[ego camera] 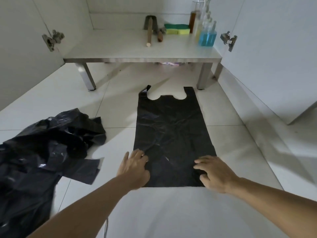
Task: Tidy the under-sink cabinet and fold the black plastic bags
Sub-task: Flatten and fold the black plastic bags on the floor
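Observation:
One black plastic bag (173, 133) lies spread flat on the white tiled floor, handles pointing toward the cabinet. My left hand (134, 168) rests palm down on its near left corner, fingers spread. My right hand (215, 172) presses flat on its near right corner, fingers apart. Neither hand grips the plastic. A crumpled heap of black plastic bags (42, 152) sits on the floor to the left, apart from both hands.
The under-sink cabinet floor (120, 48) stands open on metal legs, both doors swung wide. Inside are a scraper with a wooden handle (149, 31), green-yellow sponges (177, 29) and several bottles, one with blue liquid (207, 36). Hinges (52, 39) jut out from the door edges.

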Motion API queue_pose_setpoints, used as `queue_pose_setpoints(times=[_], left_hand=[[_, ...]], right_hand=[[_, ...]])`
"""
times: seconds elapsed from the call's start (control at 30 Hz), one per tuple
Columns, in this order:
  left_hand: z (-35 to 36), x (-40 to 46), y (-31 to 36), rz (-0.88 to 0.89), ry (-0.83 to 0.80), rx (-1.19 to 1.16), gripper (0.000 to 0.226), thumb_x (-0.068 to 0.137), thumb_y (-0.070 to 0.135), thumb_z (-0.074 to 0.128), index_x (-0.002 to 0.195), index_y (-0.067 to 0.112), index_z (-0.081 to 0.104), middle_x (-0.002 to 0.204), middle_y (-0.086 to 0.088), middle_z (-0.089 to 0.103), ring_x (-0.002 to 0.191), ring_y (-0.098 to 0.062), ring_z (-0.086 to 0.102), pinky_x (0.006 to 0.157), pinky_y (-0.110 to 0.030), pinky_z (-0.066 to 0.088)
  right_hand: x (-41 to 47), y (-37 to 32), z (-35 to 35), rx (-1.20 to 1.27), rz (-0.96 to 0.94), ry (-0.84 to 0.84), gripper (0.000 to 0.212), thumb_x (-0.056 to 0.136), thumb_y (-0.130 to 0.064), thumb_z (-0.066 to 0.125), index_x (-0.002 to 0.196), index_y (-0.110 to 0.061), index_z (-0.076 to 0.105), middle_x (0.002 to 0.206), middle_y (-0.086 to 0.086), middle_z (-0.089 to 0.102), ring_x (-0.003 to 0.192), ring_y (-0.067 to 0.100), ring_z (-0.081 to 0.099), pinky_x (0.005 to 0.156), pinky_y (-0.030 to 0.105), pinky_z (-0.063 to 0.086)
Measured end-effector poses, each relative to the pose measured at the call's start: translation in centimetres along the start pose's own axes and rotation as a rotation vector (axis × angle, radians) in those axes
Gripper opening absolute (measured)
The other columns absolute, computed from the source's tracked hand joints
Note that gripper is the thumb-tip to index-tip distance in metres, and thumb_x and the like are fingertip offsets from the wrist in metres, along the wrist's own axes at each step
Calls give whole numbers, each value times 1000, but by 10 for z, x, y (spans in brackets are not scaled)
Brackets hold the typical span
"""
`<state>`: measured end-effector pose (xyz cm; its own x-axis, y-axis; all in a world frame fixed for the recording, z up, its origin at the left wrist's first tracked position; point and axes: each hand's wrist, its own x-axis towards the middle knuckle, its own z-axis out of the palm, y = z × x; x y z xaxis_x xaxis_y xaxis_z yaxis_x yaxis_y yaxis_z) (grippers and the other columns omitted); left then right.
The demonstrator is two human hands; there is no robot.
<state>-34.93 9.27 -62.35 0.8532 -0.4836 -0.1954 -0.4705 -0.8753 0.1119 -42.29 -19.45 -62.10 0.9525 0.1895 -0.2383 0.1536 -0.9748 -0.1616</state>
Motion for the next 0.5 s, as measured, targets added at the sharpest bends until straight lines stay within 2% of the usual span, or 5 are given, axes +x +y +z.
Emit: queue_pose_setpoints(times=[0.1,0.23,0.3,0.43,0.5], left_hand=[[9,9,9,45,-9,-146,70,79,35,21,146,19,36,157,0,24,148,-19,13,121,-40,10],[36,13,14,28,-178,-26,73,98,55,18,155,17,-6,162,-3,-16,149,-23,-13,121,-46,0],[47,8,11,-1,-214,81,82,91,68,4,154,16,-9,161,-6,-18,149,-27,-14,121,-48,0],[47,7,18,-24,66,9,70,94,56,22,150,14,24,162,-9,9,150,-30,-3,121,-49,-1],[47,17,22,-24,97,-3,76,92,58,12,153,13,13,163,-9,-3,149,-29,-10,121,-47,-5]], right_hand=[[15,-6,9,15,61,16,51,103,-38,36,153,-27,30,163,-5,17,149,15,16,119,31,18],[26,-10,28,-55,139,-195,75,99,-60,28,155,-30,-11,162,-1,-21,151,25,-14,122,51,5],[23,-8,34,-82,159,-205,77,96,-65,25,156,-29,-9,163,-1,-18,150,26,-16,120,54,2],[25,-13,30,-62,159,5,72,89,-65,21,148,-25,32,164,-1,5,151,24,-5,122,49,4],[37,-18,28,-19,127,65,60,96,-55,22,148,-26,31,164,-2,4,152,21,-5,123,47,4]])
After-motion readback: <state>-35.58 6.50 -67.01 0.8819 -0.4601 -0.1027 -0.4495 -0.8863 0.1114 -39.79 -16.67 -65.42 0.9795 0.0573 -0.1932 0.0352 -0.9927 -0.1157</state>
